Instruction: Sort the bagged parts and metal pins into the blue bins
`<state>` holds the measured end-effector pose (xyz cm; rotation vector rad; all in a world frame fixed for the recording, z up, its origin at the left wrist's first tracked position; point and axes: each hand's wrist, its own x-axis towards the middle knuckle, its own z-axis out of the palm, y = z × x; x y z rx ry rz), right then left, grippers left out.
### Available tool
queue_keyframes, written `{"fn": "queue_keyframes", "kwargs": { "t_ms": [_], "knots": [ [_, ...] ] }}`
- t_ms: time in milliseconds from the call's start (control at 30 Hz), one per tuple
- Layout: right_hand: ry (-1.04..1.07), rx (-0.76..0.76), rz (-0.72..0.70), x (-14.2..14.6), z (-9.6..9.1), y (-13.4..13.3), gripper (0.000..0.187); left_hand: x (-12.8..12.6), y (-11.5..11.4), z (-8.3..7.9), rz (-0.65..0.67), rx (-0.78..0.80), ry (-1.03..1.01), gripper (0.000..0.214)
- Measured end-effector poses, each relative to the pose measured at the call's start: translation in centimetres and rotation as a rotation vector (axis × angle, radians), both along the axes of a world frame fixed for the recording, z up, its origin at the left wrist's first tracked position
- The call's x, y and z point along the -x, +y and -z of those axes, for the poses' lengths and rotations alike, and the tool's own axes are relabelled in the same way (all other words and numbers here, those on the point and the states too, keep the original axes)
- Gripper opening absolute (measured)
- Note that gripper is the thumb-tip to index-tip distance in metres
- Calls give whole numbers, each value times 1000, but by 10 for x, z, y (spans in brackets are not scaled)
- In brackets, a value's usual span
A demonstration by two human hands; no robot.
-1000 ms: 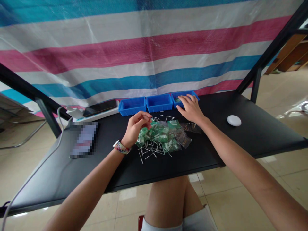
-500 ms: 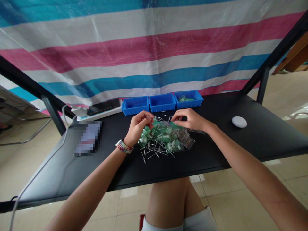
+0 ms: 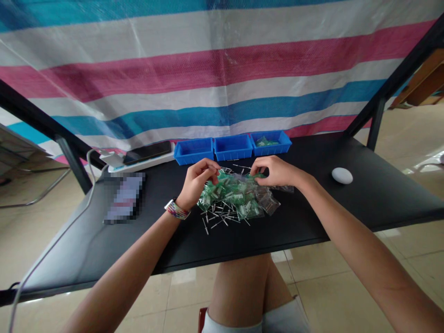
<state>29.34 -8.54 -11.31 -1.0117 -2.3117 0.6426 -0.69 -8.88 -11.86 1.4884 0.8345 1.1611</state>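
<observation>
A heap of small green plastic bags (image 3: 239, 198) holding pale parts lies on the black table. My right hand (image 3: 274, 170) is at the heap's far right side, thumb and fingers closed on the edge of a green plastic bag (image 3: 258, 177). At the heap's left, my left hand (image 3: 198, 181) has its fingers curled to the thumb; whatever is in them, if anything, is hidden. Loose blind rivets (image 3: 225, 215) are scattered along the near side of the heap, several more behind it. Clear bags with brownish parts (image 3: 268, 201) lie at the right.
Three blue bins stand behind the heap; the right bin (image 3: 271, 149) has green bags in it. To the left are a power strip (image 3: 144, 163) with a dark phone (image 3: 149, 151) on it, a blurred-out item (image 3: 125, 198) and a white cable (image 3: 74, 217). A white oval object (image 3: 342, 175) sits right.
My right hand has closed its fingers on a green bag's edge at the heap. My left hand stays nearly where it was. The whole view has shifted slightly.
</observation>
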Motion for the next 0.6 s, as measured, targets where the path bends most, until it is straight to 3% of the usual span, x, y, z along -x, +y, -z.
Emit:
{"fn": "queue_keyframes", "kwargs": {
  "t_ms": [167, 233, 367, 467, 600],
  "knots": [
    [247, -156, 88, 2, -7, 0, 11, 0, 1, 1, 0, -1, -8, 13],
    [377, -154, 174, 8, -6, 0, 9, 0, 0, 0, 5, -5, -2, 15],
    [694, 143, 284, 27, 5, -2, 22, -2, -4, -3, 47, -24, 55, 23],
    [893, 411, 253, 44, 12, -7, 29, -4, -7, -6, 71, -50, 101, 31],
    [958, 565, 181, 61, 15, -16, 32, -8, -12, -7, 83, -87, 161, 35]
  ]
}}
